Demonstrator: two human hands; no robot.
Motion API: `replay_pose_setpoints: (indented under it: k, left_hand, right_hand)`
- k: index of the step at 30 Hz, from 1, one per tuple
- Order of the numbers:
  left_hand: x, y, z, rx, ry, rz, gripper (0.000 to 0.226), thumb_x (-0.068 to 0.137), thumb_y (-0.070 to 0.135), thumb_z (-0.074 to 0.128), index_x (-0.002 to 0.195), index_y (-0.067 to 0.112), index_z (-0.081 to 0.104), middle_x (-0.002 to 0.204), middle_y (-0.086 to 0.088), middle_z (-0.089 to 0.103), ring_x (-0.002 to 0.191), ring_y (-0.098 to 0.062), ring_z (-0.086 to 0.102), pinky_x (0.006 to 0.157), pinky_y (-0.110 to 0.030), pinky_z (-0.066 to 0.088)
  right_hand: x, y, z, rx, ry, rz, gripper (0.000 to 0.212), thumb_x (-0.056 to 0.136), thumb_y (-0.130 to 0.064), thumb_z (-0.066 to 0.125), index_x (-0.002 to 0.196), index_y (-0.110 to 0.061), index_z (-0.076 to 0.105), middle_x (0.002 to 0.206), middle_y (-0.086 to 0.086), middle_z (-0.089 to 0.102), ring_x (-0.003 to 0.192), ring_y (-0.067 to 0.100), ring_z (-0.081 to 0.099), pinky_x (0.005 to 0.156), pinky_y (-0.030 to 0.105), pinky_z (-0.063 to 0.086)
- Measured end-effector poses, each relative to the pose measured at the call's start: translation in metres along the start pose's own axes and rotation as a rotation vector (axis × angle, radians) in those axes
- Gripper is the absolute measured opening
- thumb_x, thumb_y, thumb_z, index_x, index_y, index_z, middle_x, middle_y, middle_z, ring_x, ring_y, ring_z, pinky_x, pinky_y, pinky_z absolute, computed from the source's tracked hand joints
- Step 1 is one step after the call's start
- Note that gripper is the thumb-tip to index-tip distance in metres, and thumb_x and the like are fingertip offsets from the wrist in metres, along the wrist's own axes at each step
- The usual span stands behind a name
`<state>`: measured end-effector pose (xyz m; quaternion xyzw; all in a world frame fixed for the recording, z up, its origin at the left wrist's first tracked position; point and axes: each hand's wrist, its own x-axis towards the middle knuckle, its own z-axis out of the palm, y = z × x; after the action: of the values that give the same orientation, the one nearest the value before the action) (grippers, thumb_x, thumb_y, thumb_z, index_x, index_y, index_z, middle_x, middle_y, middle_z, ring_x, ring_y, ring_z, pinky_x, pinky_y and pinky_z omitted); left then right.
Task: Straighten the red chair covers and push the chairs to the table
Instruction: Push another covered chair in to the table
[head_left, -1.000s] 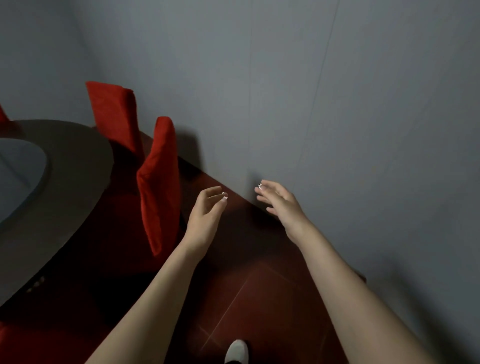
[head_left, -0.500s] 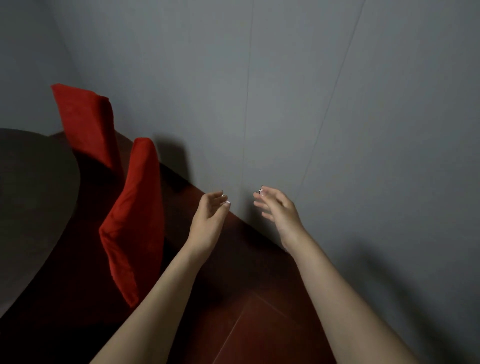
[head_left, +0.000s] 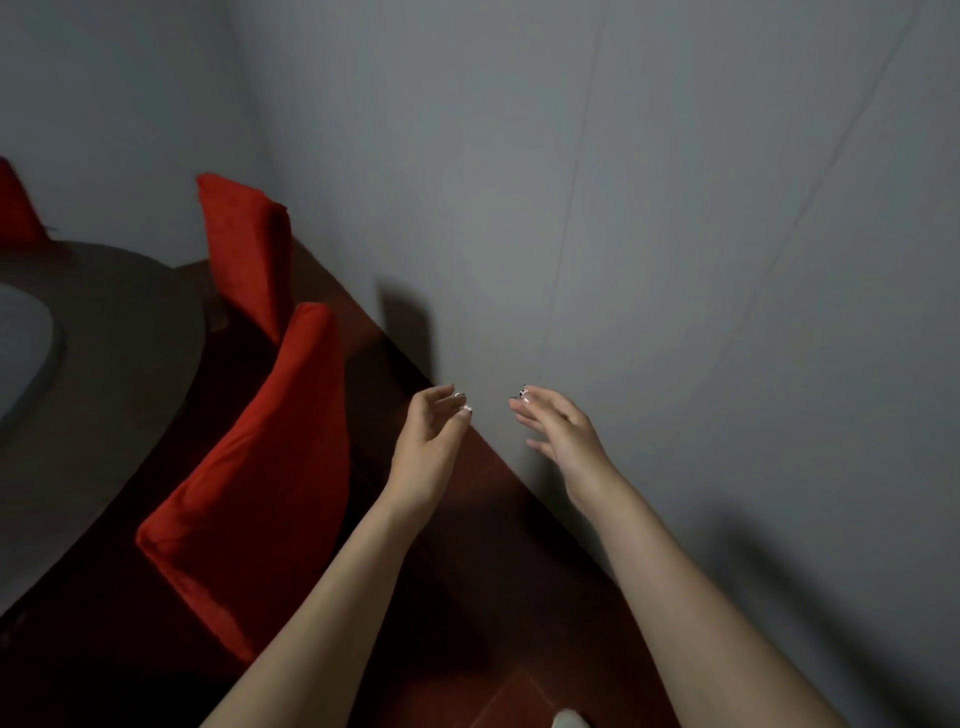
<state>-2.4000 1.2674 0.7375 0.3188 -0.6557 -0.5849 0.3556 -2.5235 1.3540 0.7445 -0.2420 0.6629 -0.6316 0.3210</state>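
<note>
A chair with a red cover (head_left: 265, 462) stands at the left, its back leaning toward the round dark table (head_left: 119, 374). A second red-covered chair (head_left: 244, 254) stands farther along the table edge, and a corner of a third red cover (head_left: 15, 208) shows at the far left. My left hand (head_left: 428, 447) hovers to the right of the nearest chair back, fingers apart, touching nothing. My right hand (head_left: 558, 431) is raised beside it near the wall, also with fingers spread and nothing in it.
A grey wall (head_left: 623, 208) runs close along the right, leaving a narrow strip of dark red tiled floor (head_left: 467, 561) between it and the chairs. A pale round centre (head_left: 21, 353) lies on the table. The toe of a white shoe (head_left: 571, 719) shows at the bottom edge.
The view has swung back left, so more of the table and a third red cover show. Both hands stay raised and empty, slightly farther apart.
</note>
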Motion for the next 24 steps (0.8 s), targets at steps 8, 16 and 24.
replay_pose_setpoints:
  k: [8, 16, 24]
  left_hand:
    - [0.06, 0.029, 0.056, -0.044, 0.276, 0.021, 0.029, 0.094, 0.012, 0.053, 0.122, 0.017, 0.047, 0.123, -0.001, 0.057, 0.103, 0.003, 0.055, 0.089, -0.021, 0.045]
    - [0.082, 0.04, 0.077, -0.044, 0.465, -0.022, 0.033, 0.094, 0.011, 0.053, 0.126, 0.013, 0.046, 0.124, -0.001, 0.056, 0.103, 0.001, 0.055, 0.098, -0.029, 0.044]
    - [0.118, 0.027, 0.033, 0.0, 0.623, -0.016, 0.031, 0.094, 0.019, 0.055, 0.123, 0.024, 0.048, 0.123, 0.008, 0.057, 0.11, 0.001, 0.054, 0.092, -0.025, 0.045]
  right_hand:
    - [0.099, -0.038, -0.051, 0.004, -0.219, -0.051, 0.017, 0.093, -0.029, 0.054, 0.11, -0.026, 0.055, 0.116, 0.002, 0.064, 0.099, 0.004, 0.06, 0.081, 0.022, 0.045]
    - [0.164, -0.051, -0.057, 0.014, -0.431, -0.081, 0.012, 0.091, -0.033, 0.057, 0.103, -0.033, 0.058, 0.113, -0.004, 0.066, 0.105, 0.004, 0.061, 0.079, 0.024, 0.046]
    - [0.214, -0.057, 0.011, -0.011, -0.667, -0.09, 0.023, 0.083, -0.043, 0.06, 0.105, -0.038, 0.057, 0.115, -0.011, 0.065, 0.106, 0.0, 0.059, 0.083, 0.027, 0.045]
